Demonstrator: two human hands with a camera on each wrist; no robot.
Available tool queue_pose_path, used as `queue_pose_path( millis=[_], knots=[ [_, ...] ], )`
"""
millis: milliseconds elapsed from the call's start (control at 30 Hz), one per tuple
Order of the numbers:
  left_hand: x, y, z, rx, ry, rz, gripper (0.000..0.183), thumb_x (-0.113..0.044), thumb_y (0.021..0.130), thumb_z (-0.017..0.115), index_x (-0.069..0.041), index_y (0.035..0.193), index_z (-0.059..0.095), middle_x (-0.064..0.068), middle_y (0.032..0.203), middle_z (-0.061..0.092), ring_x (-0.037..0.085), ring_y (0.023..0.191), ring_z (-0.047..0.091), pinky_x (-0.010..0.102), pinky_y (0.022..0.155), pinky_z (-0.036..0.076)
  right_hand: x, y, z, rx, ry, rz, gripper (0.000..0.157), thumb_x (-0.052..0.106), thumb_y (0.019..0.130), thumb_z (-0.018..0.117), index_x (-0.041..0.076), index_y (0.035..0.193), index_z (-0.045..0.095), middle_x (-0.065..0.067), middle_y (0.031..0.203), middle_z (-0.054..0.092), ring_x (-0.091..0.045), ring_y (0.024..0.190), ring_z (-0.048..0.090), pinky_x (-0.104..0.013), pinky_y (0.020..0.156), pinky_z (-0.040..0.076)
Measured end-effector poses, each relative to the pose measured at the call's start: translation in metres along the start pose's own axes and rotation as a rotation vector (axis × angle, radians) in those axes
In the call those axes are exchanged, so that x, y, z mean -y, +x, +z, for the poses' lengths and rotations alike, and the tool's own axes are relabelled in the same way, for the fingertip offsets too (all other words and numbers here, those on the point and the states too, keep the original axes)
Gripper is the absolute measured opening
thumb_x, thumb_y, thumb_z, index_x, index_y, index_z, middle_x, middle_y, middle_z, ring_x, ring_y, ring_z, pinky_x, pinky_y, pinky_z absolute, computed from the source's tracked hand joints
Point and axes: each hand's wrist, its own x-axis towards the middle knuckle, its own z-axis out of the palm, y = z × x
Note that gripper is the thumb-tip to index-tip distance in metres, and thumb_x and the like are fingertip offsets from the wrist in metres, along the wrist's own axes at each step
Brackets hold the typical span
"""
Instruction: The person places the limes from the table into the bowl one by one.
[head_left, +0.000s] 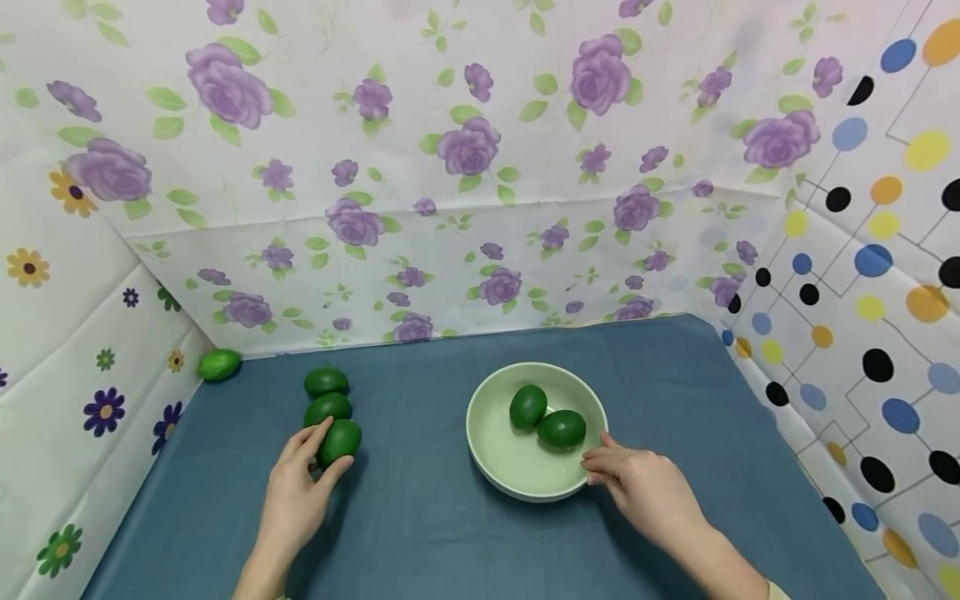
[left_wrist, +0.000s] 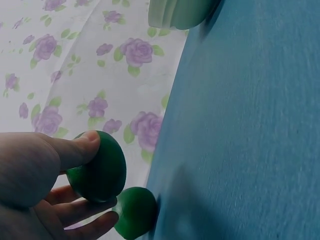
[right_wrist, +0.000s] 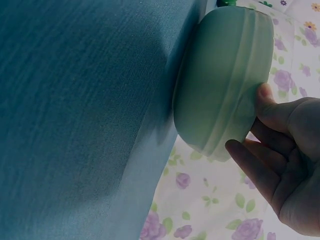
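Observation:
My left hand grips a dark green egg-shaped fruit between thumb and fingers. In the left wrist view, this fruit stands off the blue cloth, and another green fruit sits just beyond the fingertips. Behind the held one, two matching fruits lie in a row. On the right stands a pale green bowl with two dark green fruits inside. My right hand holds the bowl's right edge, its thumb at the rim in the right wrist view and fingertips against the outer wall.
A brighter green fruit with a pointed tip lies in the back left corner. Blue cloth covers the table. Flowered sheets rise behind and at the left, and a dotted sheet at the right.

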Motion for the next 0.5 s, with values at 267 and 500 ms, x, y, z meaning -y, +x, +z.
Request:
queue_pose_path(
  millis=[267, 500],
  knots=[
    [-0.009, 0.003, 0.004, 0.001, -0.027, 0.026, 0.069, -0.012, 0.096, 0.084, -0.001, 0.157, 0.053, 0.025, 0.145, 0.054, 0.042, 0.116, 0.063, 0.057, 0.087, 0.058, 0.0, 0.0, 0.0, -0.006, 0.001, -0.006, 0.021, 0.017, 0.086, 0.091, 0.019, 0.106, 0.087, 0.008, 0.109, 0.081, -0.017, 0.11, 0.076, -0.037, 0.076, 0.065],
    [-0.016, 0.004, 0.01, 0.005, -0.057, 0.073, 0.069, -0.011, 0.095, 0.084, -0.003, 0.156, 0.054, 0.022, 0.145, 0.055, 0.042, 0.121, 0.063, 0.058, 0.087, 0.059, -0.001, -0.001, -0.001, -0.013, 0.001, -0.009, 0.02, 0.017, 0.085, 0.092, 0.019, 0.105, 0.087, 0.008, 0.108, 0.081, -0.016, 0.109, 0.077, -0.036, 0.076, 0.065]
  ],
)
